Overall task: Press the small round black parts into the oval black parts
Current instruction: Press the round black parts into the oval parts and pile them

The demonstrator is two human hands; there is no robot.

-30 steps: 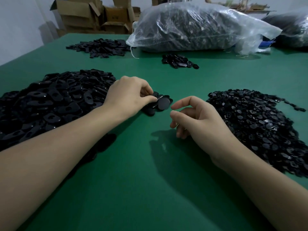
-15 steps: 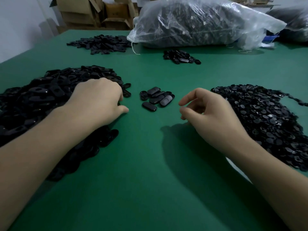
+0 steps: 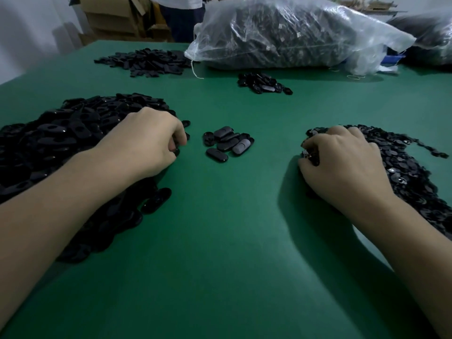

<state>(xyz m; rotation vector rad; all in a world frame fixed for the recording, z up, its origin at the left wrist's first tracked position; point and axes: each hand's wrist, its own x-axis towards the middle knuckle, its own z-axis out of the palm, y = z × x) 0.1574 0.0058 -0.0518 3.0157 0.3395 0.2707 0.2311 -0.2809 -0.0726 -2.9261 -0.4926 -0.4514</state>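
A big heap of oval black parts lies on the left of the green table. My left hand rests on the heap's right edge, fingers curled round an oval part at its fingertips. A heap of small round black parts lies on the right. My right hand sits on that heap's left edge, with its fingertips and thumb pinching round parts. Between my hands lies a small cluster of oval parts, untouched.
At the back lie a flat pile of black parts, a smaller cluster and a large clear plastic bag full of parts. Cardboard boxes and a standing person are beyond the far edge.
My left hand let go of a part at the middle cluster and moved left onto the oval heap. My right hand swung right from mid-table onto the round-part heap and curled its fingers.
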